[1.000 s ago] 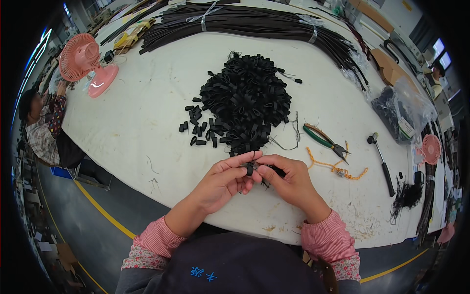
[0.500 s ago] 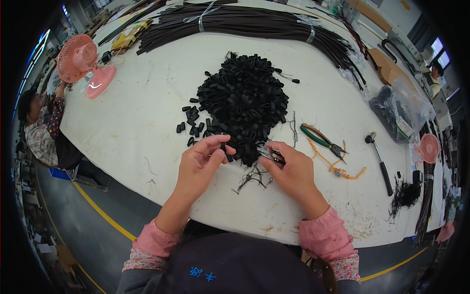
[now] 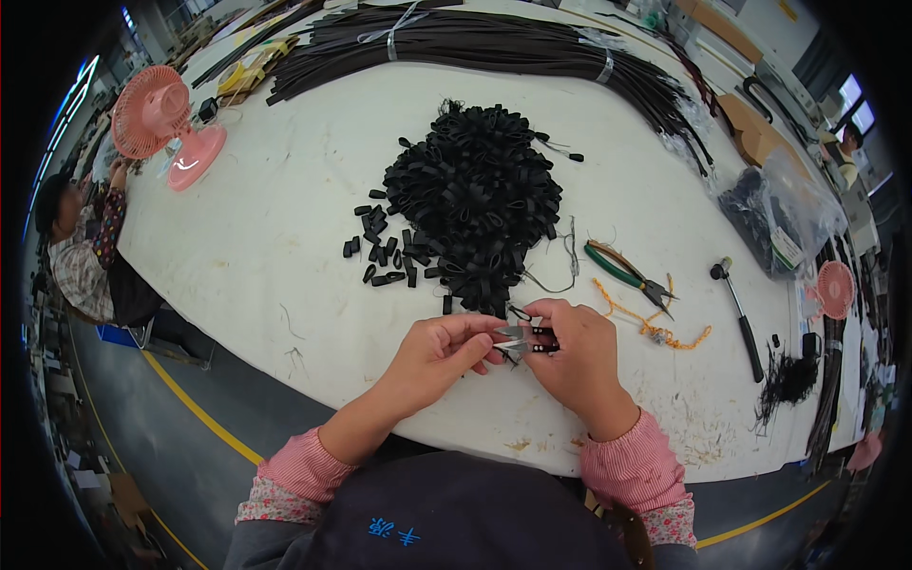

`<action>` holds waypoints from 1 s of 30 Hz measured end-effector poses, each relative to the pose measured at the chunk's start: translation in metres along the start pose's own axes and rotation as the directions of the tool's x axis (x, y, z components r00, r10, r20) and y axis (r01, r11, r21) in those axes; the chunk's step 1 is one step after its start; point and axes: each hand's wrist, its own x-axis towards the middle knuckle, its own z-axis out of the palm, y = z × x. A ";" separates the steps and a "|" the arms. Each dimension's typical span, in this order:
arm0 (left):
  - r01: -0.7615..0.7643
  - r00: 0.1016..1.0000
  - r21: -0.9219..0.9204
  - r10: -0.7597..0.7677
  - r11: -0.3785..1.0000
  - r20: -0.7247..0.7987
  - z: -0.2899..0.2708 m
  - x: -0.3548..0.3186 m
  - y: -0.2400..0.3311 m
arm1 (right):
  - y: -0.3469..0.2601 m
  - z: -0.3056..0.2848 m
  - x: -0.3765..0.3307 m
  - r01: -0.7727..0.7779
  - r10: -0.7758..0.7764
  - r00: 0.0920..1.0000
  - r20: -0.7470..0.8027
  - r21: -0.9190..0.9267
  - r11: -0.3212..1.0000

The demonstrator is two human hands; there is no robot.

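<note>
My right hand [image 3: 581,356] grips a pair of thread snips [image 3: 521,339] with silver blades and black handles, the blades pointing left. My left hand [image 3: 439,359] is closed in a pinch right at the blade tips; whatever its fingers hold is mostly hidden. A small black loop [image 3: 520,313] shows by my right fingertips, and dark thread ends [image 3: 510,359] show below the blades. Just beyond both hands lies a big heap of black fabric loops [image 3: 475,190]. Several separate short black loops [image 3: 378,253] lie along the heap's left side.
On the right are green-handled pliers [image 3: 617,264], orange cord [image 3: 655,332], a hammer [image 3: 738,318] and a tuft of black threads [image 3: 788,378]. Bundled black strips [image 3: 475,40] span the back. A pink fan [image 3: 152,112] stands far left, near a seated person [image 3: 81,242].
Both hands have drawn nearer to me, and my left hand has shifted right to meet the snips. More short black loops now show at the heap's lower left, where my left hand was.
</note>
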 end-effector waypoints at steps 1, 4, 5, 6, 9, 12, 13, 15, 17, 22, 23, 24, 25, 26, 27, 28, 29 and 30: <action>0.000 1.000 -0.001 0.000 1.000 -0.003 0.003 0.002 -0.001 | -0.003 0.002 -0.001 0.001 -0.001 1.000 0.002 0.001 1.000; 0.057 0.998 -0.343 -0.061 0.938 0.000 0.006 0.009 -0.006 | -0.008 0.006 -0.002 0.239 -0.246 0.969 -0.035 -0.134 0.962; 0.045 0.998 -0.344 -0.053 0.938 -0.015 0.006 0.010 -0.009 | -0.008 0.006 -0.003 0.264 -0.270 0.962 -0.025 -0.145 0.954; 0.033 0.998 -0.345 -0.046 0.938 -0.030 0.006 0.010 -0.010 | -0.009 0.007 -0.003 0.289 -0.295 0.955 -0.015 -0.156 0.945; 0.065 0.997 -0.378 -0.072 0.924 -0.005 0.004 0.009 -0.010 | -0.008 0.009 -0.003 0.316 -0.320 0.947 0.001 -0.159 0.935; 0.100 0.994 -0.396 -0.107 0.913 0.005 0.002 0.007 -0.006 | -0.006 0.010 -0.005 0.275 -0.273 0.961 0.035 -0.100 0.956; 0.101 0.994 -0.395 -0.107 0.913 0.007 0.002 0.007 -0.007 | -0.004 0.010 -0.006 0.229 -0.225 0.972 0.067 -0.048 0.972; 0.020 0.998 -0.389 -0.044 0.921 -0.054 0.002 0.007 -0.009 | -0.006 0.002 0.000 0.169 -0.171 0.982 0.083 0.036 0.985; 0.008 0.998 -0.340 -0.031 0.941 -0.062 -0.001 0.005 -0.010 | -0.008 -0.008 0.006 0.106 -0.118 0.987 0.105 0.117 0.987; -0.049 0.998 -0.167 0.043 0.985 -0.037 -0.003 0.004 -0.012 | -0.003 -0.011 0.009 0.029 -0.034 0.994 0.099 0.051 0.998; -0.058 0.998 -0.119 0.053 0.991 -0.041 -0.002 0.003 -0.011 | -0.003 -0.012 0.008 0.048 -0.045 0.990 0.133 -0.019 0.999; -0.066 0.997 -0.070 0.063 0.995 -0.045 -0.001 0.002 -0.010 | -0.004 -0.011 0.008 0.047 -0.044 0.990 0.134 -0.020 0.999; -0.066 0.997 -0.071 0.063 0.995 -0.044 0.000 0.002 -0.009 | -0.005 -0.009 0.009 0.072 -0.067 0.992 0.109 -0.040 0.997; -0.069 0.997 -0.050 0.066 0.996 -0.046 0.002 0.002 -0.008 | -0.005 -0.008 0.009 0.096 -0.091 0.992 0.084 -0.061 0.994; -0.071 0.996 -0.030 0.070 0.997 -0.048 0.003 0.002 -0.007 | -0.004 -0.007 0.008 0.095 -0.090 0.992 0.084 -0.062 0.994; -0.071 0.996 -0.030 0.070 0.997 -0.046 0.003 0.002 -0.008 | -0.003 -0.006 0.008 0.111 -0.105 0.991 0.078 -0.076 0.991; -0.066 0.997 0.002 0.066 0.998 -0.041 0.002 0.002 -0.009 | -0.002 -0.005 0.007 0.128 -0.122 0.990 0.072 -0.088 0.988; -0.060 0.998 0.035 0.061 0.998 -0.035 0.001 0.002 -0.010 | -0.002 -0.004 0.007 0.129 -0.123 0.990 0.072 -0.087 0.988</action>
